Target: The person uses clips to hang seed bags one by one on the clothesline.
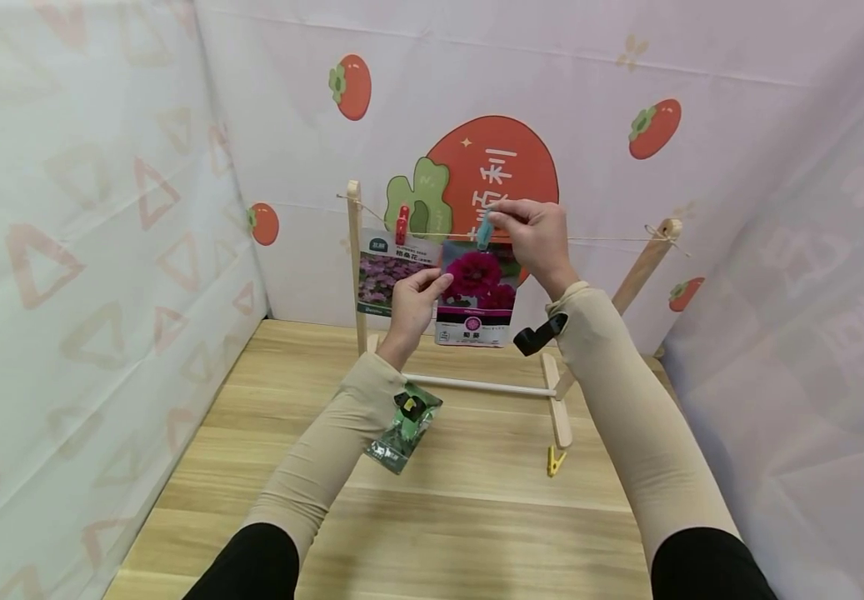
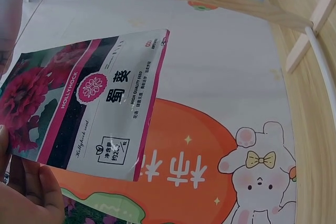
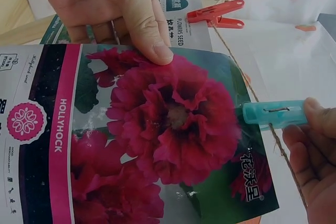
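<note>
Seed packet [image 3: 131, 145] edge-cropped in wrist views

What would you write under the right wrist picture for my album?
A left hand holds a hollyhock seed packet while the right hand pinches a blue clothespin onto the string.

A red clothespin [image 1: 402, 223] pins a second seed packet [image 1: 387, 282] at the frame's centre left. Lower centre, a green packet [image 1: 403, 430] lies on the wooden table [image 1: 476, 500], with what looks like a yellow clothespin [image 1: 555, 460] lower right.
</note>
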Demonstrator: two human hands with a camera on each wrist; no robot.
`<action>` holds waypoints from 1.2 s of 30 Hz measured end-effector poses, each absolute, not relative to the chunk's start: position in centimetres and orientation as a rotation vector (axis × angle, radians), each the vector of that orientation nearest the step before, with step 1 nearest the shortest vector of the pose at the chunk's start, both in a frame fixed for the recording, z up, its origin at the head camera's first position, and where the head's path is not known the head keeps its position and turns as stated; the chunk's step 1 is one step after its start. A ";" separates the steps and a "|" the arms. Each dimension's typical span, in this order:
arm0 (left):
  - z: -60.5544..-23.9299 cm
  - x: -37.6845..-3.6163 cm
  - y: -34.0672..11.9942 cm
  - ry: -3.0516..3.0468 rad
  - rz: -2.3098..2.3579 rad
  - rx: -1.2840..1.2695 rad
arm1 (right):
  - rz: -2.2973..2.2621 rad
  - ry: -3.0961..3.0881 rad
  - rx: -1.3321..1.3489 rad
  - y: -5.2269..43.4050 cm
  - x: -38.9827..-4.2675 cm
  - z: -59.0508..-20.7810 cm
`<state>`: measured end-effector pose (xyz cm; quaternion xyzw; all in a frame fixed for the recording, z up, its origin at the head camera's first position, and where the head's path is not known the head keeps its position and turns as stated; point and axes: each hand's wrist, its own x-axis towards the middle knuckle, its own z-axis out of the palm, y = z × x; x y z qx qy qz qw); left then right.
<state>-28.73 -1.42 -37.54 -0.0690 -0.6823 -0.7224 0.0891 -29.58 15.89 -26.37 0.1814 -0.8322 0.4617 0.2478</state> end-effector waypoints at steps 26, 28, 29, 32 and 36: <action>-38.1 -28.7 -1.9 -2.128 -2.207 -0.153 | 0.970 -2.602 0.580 15.9 -28.5 -26.1; -38.1 -28.7 -2.0 -2.130 -2.170 -0.158 | 0.963 -2.592 0.583 16.0 -28.5 -26.3; -38.1 -28.6 -2.1 -2.131 -2.147 -0.163 | 0.961 -2.588 0.585 16.0 -28.5 -26.4; -38.1 -28.5 -2.2 -2.131 -2.090 -0.180 | 0.955 -2.576 0.591 16.3 -28.2 -26.7; -38.3 -28.4 -2.5 -2.142 -2.023 -0.198 | 0.943 -2.557 0.602 16.6 -27.6 -27.1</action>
